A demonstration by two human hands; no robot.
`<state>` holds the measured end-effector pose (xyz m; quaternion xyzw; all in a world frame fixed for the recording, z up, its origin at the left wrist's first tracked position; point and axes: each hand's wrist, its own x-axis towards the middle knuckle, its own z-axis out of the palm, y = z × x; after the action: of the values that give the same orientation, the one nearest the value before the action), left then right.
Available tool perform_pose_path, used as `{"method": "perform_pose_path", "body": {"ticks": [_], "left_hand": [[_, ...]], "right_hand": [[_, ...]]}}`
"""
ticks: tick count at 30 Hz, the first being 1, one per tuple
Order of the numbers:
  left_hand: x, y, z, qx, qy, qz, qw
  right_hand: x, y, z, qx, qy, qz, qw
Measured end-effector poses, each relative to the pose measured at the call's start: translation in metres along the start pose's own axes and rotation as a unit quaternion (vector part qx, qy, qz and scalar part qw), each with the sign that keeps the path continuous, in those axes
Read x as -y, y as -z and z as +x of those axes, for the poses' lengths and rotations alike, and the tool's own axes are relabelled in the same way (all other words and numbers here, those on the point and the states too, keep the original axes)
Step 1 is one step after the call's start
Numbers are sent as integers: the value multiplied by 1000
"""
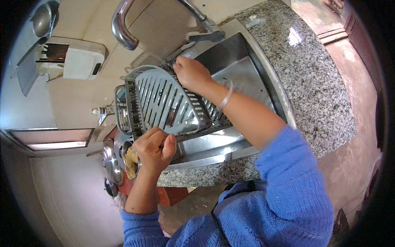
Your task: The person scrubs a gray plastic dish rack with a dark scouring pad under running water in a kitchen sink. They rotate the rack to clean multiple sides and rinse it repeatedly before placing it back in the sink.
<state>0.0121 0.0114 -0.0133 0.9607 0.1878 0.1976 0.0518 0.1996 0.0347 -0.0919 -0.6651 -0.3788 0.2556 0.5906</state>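
A grey plastic dish rack (166, 98) with slots is tilted over the stainless steel sink (243, 74), its slotted floor wet and shiny. My left hand (155, 149) is closed around the rack's near edge. At the rack's far edge, my right hand (193, 74) is closed on a dark, stringy scouring pad (167, 63) that touches the rack; the hand is slightly blurred and hides part of the pad. The chrome faucet spout (125, 27) hangs just beyond the rack, with what looks like a thin stream of water below it.
A granite countertop (311, 77) borders the sink. Beside my left wrist are a yellowish cloth or sponge (131, 162) and metal pots with lids (111, 160). A white utensil holder (83, 60), a cleaver (27, 69) and a metal pan (43, 21) hang on the wall.
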Motion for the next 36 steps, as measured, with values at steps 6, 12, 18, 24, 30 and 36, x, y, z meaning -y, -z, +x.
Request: {"method": "perform_pose_path", "body": {"ticks": [6, 12, 18, 24, 30, 36], "left_hand": [[1, 2, 0, 8, 16, 5, 1000], [-7, 7, -13, 23, -16, -11, 1000], [-7, 12, -19, 32, -44, 33, 998], [-6, 13, -17, 20, -4, 41, 999], [5, 6, -11, -26, -12, 7, 1000], [13, 17, -14, -31, -21, -75, 996]], "right_hand": [[-6, 6, -105, -101, 39, 87, 990], [-6, 6, -88, -78, 7, 61, 995], [-10, -15, 14, 47, 73, -26, 996], [-8, -8, -12, 61, 55, 25, 996], [-11, 29, -82, 57, -29, -56, 996], [20, 79, -66, -82, 2, -80, 993]]}}
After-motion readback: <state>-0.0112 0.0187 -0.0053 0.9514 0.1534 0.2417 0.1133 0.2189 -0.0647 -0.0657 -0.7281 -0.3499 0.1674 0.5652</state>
